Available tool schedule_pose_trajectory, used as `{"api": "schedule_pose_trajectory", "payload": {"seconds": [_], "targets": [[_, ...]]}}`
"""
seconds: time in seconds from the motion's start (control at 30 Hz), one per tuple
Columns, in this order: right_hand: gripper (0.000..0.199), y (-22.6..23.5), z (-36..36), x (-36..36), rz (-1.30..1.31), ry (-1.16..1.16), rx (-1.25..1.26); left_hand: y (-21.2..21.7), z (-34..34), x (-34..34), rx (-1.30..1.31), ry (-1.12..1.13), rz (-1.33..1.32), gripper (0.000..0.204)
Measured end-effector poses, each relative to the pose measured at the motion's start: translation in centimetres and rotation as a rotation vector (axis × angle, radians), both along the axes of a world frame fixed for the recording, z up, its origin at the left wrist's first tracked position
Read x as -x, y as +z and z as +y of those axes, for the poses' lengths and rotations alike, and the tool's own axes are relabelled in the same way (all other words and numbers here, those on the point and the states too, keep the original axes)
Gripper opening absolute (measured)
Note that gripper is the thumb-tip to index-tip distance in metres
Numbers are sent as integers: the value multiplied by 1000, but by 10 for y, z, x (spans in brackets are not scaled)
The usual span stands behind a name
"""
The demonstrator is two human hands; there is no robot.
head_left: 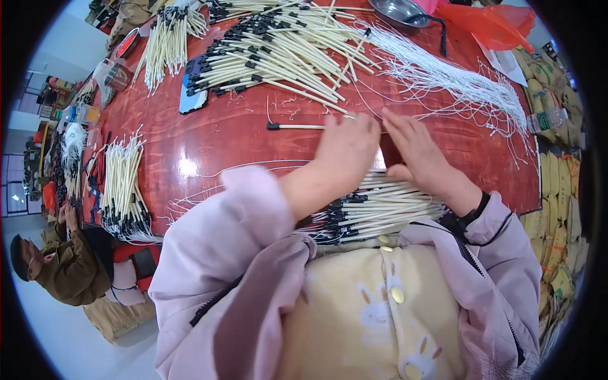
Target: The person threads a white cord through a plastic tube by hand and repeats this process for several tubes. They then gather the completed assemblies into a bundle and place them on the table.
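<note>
— what is at the centre?

— a pale stick (301, 126) with a black cap (273, 126), lying crosswise at mid-table on the red tabletop (228, 142); the capped end points left, the other end vanishes behind the worker's left hand (348, 149).

— and the hands?

— the left comes in from the lower left, its back turned up, fingers curled and bunched close. whether they pinch the stick, i cannot tell from here. the right hand (424, 152) slants in from the lower right, fingers stretched out near the left hand's knuckles, thumb apart below them with a gap between. a dark wristband (480, 206) circles that wrist, just above a lilac sleeve (506, 253).

— what surrounds them?

— a bundle of capped sticks (386, 215) between hands and body, a large heap (278, 50) across the table, white cords (456, 79) fanned to the right. far left, a seated person (69, 272) in a brown jacket.

— anything to read?

— a clear bottle (548, 119) at the right edge wears a label too small to make out; the worker's yellow top (348, 304) is printed with rabbits.
</note>
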State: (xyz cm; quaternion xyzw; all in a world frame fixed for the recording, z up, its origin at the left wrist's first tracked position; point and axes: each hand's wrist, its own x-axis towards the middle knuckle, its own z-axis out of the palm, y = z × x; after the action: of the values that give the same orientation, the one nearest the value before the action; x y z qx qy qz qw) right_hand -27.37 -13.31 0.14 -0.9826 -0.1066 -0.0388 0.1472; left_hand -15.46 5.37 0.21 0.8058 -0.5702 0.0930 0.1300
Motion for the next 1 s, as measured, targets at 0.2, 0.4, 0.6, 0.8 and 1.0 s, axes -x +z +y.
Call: {"api": "schedule_pose_trajectory", "payload": {"seconds": [0.2, 0.4, 0.6, 0.8, 1.0], "targets": [[61, 0, 0, -23, -139, -12, 23, 14, 72, -73, 136, 465, 55, 28], [29, -16, 17, -59, -239, 52, 87, -8, 73, -98, -182, 717, 355, 31], [10, -14, 21, -59, -343, 91, 148, -42, 88, -107, 11, 571, 230, 24], [13, 23, -5, -19, -353, 102, 49, 41, 143, -86, 821, 491, 1351, 14], [19, 56, -26, 50, -218, 57, -12, 59, 303, -80, 887, 814, 742, 20]]}}
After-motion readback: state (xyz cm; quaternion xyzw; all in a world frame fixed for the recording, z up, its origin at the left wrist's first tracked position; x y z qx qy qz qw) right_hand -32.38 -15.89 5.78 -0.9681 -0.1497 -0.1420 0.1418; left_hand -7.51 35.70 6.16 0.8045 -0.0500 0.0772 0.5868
